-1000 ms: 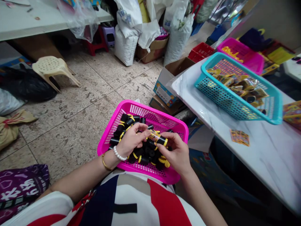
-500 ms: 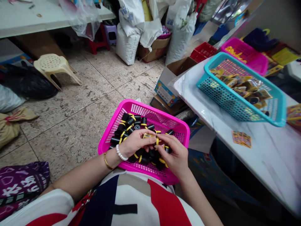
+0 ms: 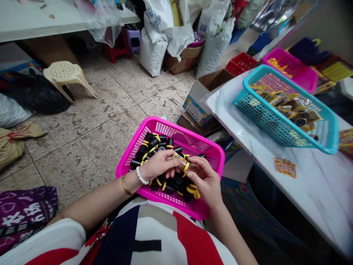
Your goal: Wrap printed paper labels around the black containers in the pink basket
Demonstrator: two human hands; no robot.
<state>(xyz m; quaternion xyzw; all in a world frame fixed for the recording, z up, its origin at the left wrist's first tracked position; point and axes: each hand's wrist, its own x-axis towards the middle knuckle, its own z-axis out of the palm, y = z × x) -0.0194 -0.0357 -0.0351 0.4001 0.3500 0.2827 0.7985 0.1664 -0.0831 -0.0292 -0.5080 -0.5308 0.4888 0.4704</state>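
Over the pink basket (image 3: 168,123), my left hand (image 3: 157,166), with a pearl bracelet and a gold bangle at its wrist, pinches a small tube (image 3: 180,162). The tube wears a colourful printed label and has a yellow ring at its right end. My right hand (image 3: 206,180) is closed at that yellow end, thumb below and fingers above. Beneath both hands, the basket holds many black tubes (image 3: 142,149) with yellow rings, lying in a loose heap. Several loose yellow pieces (image 3: 193,190) show below the right hand.
At right, a marbled table (image 3: 311,187) carries a teal basket (image 3: 281,129) of labelled pieces, printed stickers (image 3: 285,167) and another pink basket (image 3: 309,79). Cartons (image 3: 197,108) stand beside it. A cream stool (image 3: 64,71) and white sacks (image 3: 154,51) stand on the floor.
The tube has turned so that its labelled side and yellow end show more plainly. My right fingers have shifted slightly on its end. The view has moved slightly.
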